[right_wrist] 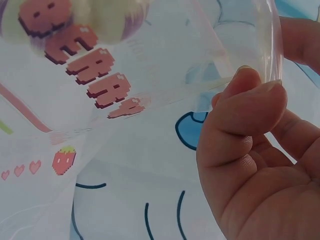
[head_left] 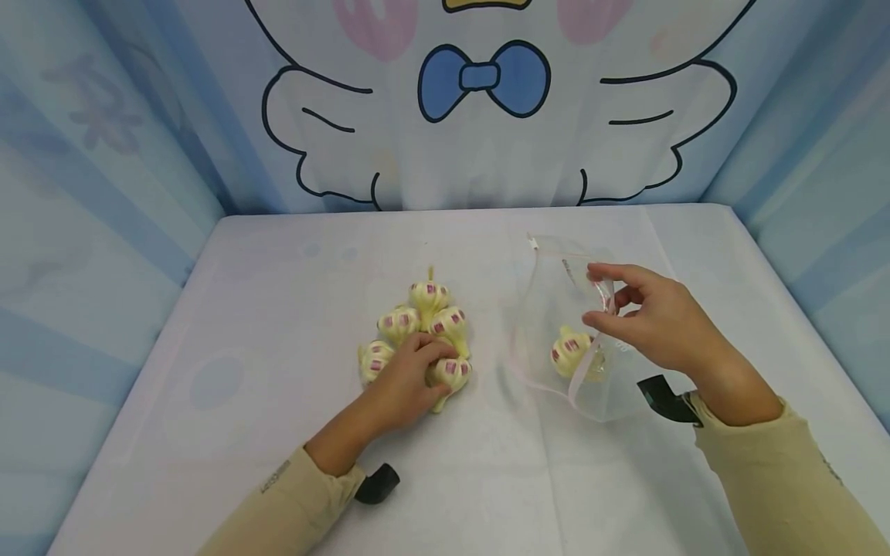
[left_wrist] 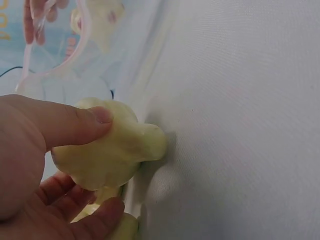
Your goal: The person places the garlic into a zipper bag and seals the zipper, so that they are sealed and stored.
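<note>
My left hand [head_left: 406,386] grips a pale yellow garlic-shaped toy [head_left: 453,374] with reddish-purple patches, at the near right of a small cluster. In the left wrist view the thumb presses along the side of this toy [left_wrist: 112,150], whose knobbed end is close to the tabletop. Several similar toys [head_left: 429,296] lie just beyond the hand. Over on the right, my right hand [head_left: 653,316] pinches the edge of a clear plastic bag [head_left: 549,289] with a pink rim. One toy [head_left: 568,353] is inside it. Pink pixel lettering marks the bag [right_wrist: 82,67] in the right wrist view.
A white cloth covers the table [head_left: 264,432]. Behind it hangs a pale blue curtain [head_left: 480,162] printed with a cartoon figure and blue bow tie; more curtain encloses both sides. Black straps [head_left: 378,484] show at the sleeve cuffs.
</note>
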A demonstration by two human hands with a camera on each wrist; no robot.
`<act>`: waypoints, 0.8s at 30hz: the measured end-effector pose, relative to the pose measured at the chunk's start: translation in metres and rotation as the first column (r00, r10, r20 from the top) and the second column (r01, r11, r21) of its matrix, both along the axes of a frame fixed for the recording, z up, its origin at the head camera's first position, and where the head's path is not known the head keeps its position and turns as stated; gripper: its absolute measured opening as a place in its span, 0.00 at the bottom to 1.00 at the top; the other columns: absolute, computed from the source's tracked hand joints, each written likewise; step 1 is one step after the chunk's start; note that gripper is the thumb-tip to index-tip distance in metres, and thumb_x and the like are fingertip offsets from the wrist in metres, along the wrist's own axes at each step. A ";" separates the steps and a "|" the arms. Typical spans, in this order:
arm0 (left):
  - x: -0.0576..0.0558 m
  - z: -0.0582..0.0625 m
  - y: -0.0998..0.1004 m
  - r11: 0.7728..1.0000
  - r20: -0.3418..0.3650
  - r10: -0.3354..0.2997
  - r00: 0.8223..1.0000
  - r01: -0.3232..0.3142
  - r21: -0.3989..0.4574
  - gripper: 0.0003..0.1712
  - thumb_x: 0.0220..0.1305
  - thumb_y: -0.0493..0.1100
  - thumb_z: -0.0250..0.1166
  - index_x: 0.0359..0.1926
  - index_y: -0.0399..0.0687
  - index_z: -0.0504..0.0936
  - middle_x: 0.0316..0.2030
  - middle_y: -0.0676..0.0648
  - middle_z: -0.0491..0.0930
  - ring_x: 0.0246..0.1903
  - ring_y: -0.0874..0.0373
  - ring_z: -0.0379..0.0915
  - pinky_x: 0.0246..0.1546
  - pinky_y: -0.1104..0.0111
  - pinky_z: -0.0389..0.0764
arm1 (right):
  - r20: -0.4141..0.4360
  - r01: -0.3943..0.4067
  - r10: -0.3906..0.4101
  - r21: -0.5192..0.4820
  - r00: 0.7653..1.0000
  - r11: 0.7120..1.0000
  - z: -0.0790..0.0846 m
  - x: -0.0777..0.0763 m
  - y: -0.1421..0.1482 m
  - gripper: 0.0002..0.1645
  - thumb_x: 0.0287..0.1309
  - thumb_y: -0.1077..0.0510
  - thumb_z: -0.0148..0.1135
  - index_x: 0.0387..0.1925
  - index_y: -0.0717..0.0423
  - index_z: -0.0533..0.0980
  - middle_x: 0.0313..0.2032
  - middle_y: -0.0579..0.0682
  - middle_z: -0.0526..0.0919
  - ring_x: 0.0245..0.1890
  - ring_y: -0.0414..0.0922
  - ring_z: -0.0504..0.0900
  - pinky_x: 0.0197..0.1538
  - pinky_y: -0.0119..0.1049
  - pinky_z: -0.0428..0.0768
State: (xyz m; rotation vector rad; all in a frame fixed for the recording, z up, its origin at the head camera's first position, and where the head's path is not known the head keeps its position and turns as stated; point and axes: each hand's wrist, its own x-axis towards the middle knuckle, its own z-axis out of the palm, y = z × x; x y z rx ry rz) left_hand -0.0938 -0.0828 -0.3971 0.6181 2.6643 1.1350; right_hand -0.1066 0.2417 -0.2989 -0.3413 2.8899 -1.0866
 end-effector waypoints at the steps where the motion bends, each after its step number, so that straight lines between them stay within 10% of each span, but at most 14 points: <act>1: 0.000 0.000 0.000 1.000 0.006 0.002 1.000 -0.002 0.001 0.22 0.60 0.34 0.73 0.56 0.43 0.80 0.56 0.42 0.70 0.54 0.48 0.69 0.54 0.55 0.74 | 0.000 -0.001 0.001 -0.001 1.000 1.000 0.000 0.000 0.000 0.40 0.60 0.54 0.72 0.70 0.60 0.68 0.62 0.58 0.75 0.43 0.50 0.73 0.28 0.30 0.78; 24: 0.003 -0.007 0.004 0.993 -0.054 0.005 0.999 -0.011 -0.115 0.32 0.56 0.38 0.77 0.61 0.52 0.75 0.57 0.42 0.70 0.44 0.48 0.76 0.45 0.57 0.78 | 0.013 0.012 -0.012 0.021 1.000 1.000 0.001 0.000 -0.001 0.40 0.60 0.54 0.72 0.70 0.60 0.68 0.61 0.58 0.76 0.42 0.50 0.73 0.27 0.31 0.77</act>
